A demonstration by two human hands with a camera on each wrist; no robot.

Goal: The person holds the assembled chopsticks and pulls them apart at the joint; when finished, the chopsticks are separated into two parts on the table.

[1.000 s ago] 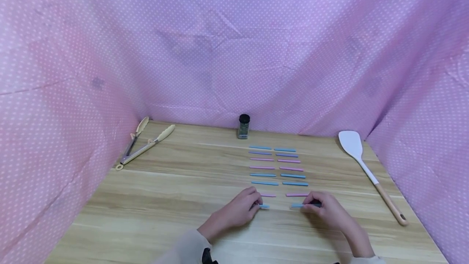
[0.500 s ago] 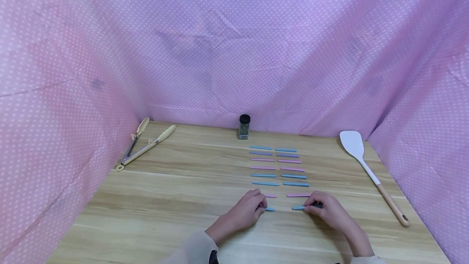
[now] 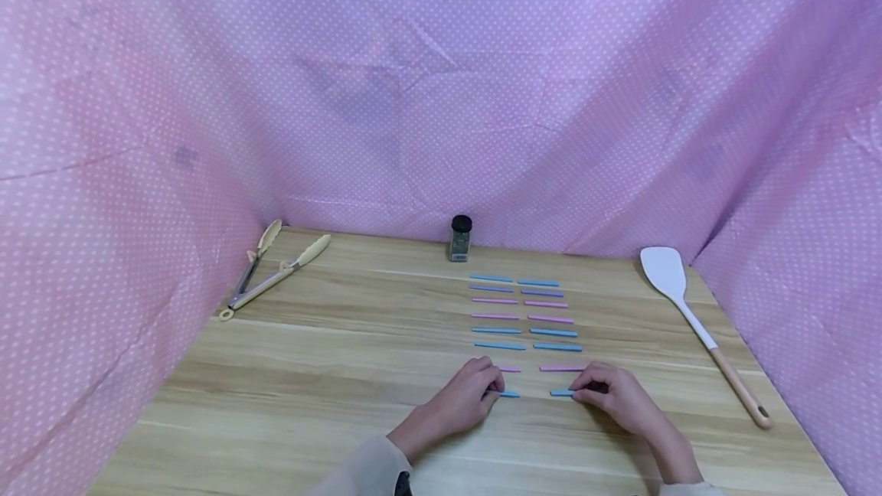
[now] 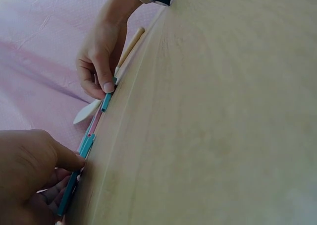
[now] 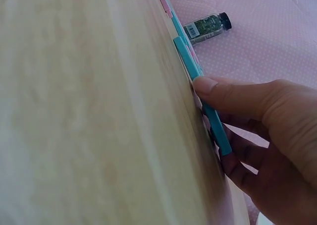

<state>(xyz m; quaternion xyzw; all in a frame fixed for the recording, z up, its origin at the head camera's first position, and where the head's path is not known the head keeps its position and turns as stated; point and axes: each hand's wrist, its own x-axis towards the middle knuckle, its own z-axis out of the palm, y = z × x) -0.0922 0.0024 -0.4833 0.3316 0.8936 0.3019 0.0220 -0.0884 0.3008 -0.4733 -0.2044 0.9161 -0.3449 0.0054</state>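
Two light blue sticks lie end to end with a gap between them, in the row nearest the person. My left hand pinches the left blue stick between thumb and fingers, low over the wood. The thumb and fingers of my right hand grip the right blue stick, whose inner end sticks out toward the left one. Just beyond them, a pink stick is partly covered by the left hand, and another pink stick reaches to the right hand's fingers.
Farther back, several blue, purple and pink sticks form two columns. Behind them stands a black-capped spice jar. Open tongs lie at the left, a white spatula at the right. Pink dotted cloth surrounds the table.
My left hand has slid a little right and toward the near edge with its blue stick. The right hand and its stick have shifted slightly nearer; both are almost still over the last half second.
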